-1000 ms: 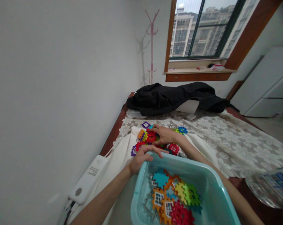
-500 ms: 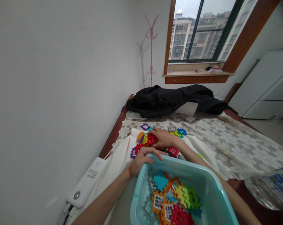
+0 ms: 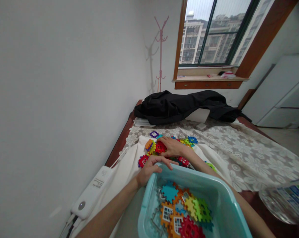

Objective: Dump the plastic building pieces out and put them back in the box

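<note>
My left hand [image 3: 150, 169] grips the far left corner of a light-blue plastic tub [image 3: 201, 173], its fingers hooked over the rim. Beyond the tub, my right hand [image 3: 173, 147] has its thumb and fingers curled around a red gear-shaped block [image 3: 160, 147]. Beside that block sits a stack of orange and yellow gear blocks [image 3: 150, 145]. Nearer my left hand, a red block [image 3: 143, 161] overlaps a purple one. Inside the tub lie several gear-shaped blocks, among them a blue one [image 3: 169, 191], an orange one with a white window [image 3: 167, 212] and a red one [image 3: 190, 227].
White cloth [image 3: 132, 168] lies over a floral tablecloth [image 3: 258, 155]. More blocks [image 3: 192, 140] are scattered past my right hand. Black fabric [image 3: 179, 105] covers the far end. A white power box [image 3: 92, 191] stands left, and a clear plastic container [image 3: 285, 201] at right.
The red block near my left hand has shifted left and towards me, over the purple one. My right hand has moved only slightly; my left hand stays on the tub's rim.
</note>
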`<action>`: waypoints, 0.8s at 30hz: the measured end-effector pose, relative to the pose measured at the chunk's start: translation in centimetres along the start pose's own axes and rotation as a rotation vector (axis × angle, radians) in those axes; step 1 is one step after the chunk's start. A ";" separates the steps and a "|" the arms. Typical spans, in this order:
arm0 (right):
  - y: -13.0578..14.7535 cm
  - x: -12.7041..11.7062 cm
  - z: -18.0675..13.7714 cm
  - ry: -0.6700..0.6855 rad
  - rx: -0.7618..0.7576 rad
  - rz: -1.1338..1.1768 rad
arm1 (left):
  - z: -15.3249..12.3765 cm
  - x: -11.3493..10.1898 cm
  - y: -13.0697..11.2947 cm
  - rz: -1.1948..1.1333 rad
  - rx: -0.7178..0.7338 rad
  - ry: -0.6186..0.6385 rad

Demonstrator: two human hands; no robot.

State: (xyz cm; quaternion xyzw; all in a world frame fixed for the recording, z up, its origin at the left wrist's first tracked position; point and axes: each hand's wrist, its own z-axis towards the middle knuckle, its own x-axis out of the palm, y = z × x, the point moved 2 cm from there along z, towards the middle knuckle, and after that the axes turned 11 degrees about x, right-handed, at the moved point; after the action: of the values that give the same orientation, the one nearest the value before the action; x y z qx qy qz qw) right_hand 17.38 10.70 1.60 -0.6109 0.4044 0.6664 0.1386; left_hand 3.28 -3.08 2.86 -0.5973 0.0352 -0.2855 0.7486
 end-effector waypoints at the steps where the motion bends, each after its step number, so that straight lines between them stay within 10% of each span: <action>1: 0.1 0.0 0.0 0.002 -0.001 -0.013 | 0.0 0.0 -0.1 0.003 0.000 -0.001; 24: 0.0 0.3 -0.1 0.044 -0.031 -0.035 | 0.1 -0.1 0.1 0.001 0.006 0.010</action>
State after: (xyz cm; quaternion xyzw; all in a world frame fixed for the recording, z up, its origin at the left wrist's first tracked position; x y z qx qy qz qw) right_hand 17.36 10.56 1.34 -0.6344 0.3861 0.6566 0.1318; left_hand 3.29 -2.98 2.79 -0.5936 0.0383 -0.2879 0.7506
